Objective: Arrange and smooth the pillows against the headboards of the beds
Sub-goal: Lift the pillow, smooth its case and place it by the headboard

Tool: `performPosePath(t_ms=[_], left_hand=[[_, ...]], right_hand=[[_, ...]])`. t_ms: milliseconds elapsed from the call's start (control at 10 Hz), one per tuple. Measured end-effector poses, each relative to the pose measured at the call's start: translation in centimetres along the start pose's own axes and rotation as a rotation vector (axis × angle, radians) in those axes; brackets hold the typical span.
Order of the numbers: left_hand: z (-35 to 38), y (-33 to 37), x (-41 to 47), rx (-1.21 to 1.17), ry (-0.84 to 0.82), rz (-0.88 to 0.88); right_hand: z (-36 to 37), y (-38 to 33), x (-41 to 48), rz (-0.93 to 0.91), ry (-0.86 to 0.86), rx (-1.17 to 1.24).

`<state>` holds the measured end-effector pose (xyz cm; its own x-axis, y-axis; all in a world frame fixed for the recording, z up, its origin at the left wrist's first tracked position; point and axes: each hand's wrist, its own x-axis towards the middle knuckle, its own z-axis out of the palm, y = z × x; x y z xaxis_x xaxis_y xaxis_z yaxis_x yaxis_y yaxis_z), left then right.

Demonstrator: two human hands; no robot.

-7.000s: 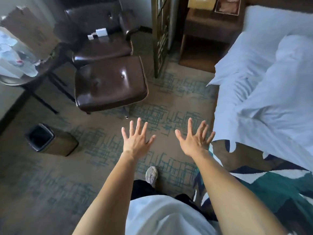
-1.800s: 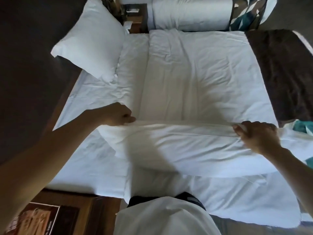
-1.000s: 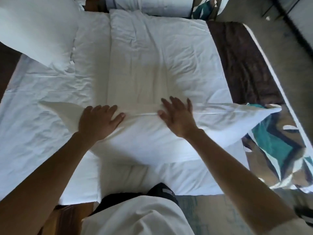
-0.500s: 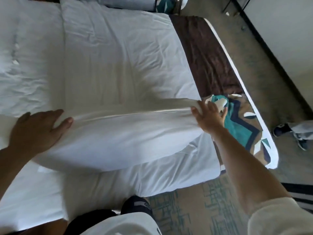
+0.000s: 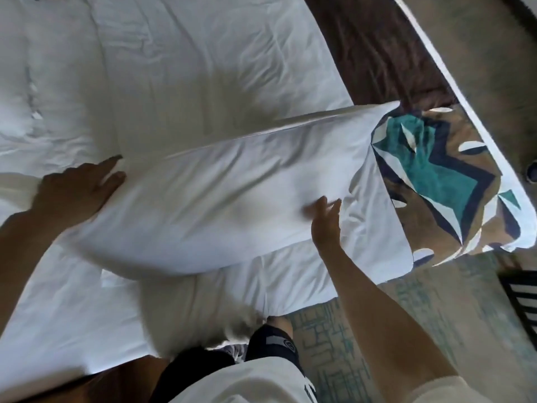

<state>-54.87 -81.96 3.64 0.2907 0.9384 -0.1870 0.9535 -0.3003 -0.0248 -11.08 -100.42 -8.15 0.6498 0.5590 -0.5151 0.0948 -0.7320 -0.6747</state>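
pillow (image 5: 220,196) lies across the near side of the bed (image 5: 203,68), on the white sheet. left hand (image 5: 72,193) rests flat on its left end, fingers (image 5: 112,167) spread. right hand (image 5: 325,225) lies blurred on its right part, fingers loosely apart, nothing pinched. patterned runner (image 5: 441,181) lies just beyond the pillow's right end; carpet (image 5: 436,315) below.

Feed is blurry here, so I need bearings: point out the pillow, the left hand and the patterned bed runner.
pillow (image 5: 220,199), head view, middle of its white top face.
left hand (image 5: 74,196), head view, back of the hand, flat on the pillow's left end.
patterned bed runner (image 5: 441,181), head view, its teal patch.
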Motion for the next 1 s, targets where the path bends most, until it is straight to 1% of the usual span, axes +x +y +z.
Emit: performPosePath(t_ms=[100, 200, 300, 400, 500, 600, 700, 800, 900, 1000], left_hand=[[0.3, -0.5, -0.5, -0.029, 0.007, -0.016], [0.6, -0.9, -1.6, -0.135, -0.019, -0.082], [0.4, -1.4, -3.2, -0.158, -0.036, -0.145], [0.7, -1.4, -4.8, -0.076, -0.021, -0.201], [1.0, -0.2, -5.9, -0.064, 0.007, -0.231], [1.7, 1.2, -7.6, -0.16, 0.142, -0.184], [2.7, 1.7, -9.0, -0.177, 0.283, -0.14], [3.0, 2.3, -9.5, -0.076, 0.294, -0.168], [2.3, 2.7, -9.8, -0.013, 0.263, -0.209], [1.5, 2.6, -11.7, 0.004, 0.219, -0.298]], right_hand=[[0.8, -1.3, -1.5, -0.069, 0.205, 0.098], [-1.6, -5.7, 0.5, -0.458, 0.476, -0.038], [-4.5, -10.3, 4.5, -0.761, 0.458, -0.309], [-7.1, -13.0, 8.7, -0.9, 0.281, -0.719], [-7.3, -13.7, 11.5, -0.868, 0.17, -0.936], [-6.1, -13.7, 11.4, -0.933, 0.209, -1.017], [-5.0, -14.0, 9.6, -1.07, 0.282, -0.928], [-4.2, -15.0, 7.7, -1.144, 0.326, -0.924], [-4.0, -16.0, 6.7, -1.168, 0.348, -0.911], [-4.6, -16.8, 5.6, -1.251, 0.405, -0.853]])
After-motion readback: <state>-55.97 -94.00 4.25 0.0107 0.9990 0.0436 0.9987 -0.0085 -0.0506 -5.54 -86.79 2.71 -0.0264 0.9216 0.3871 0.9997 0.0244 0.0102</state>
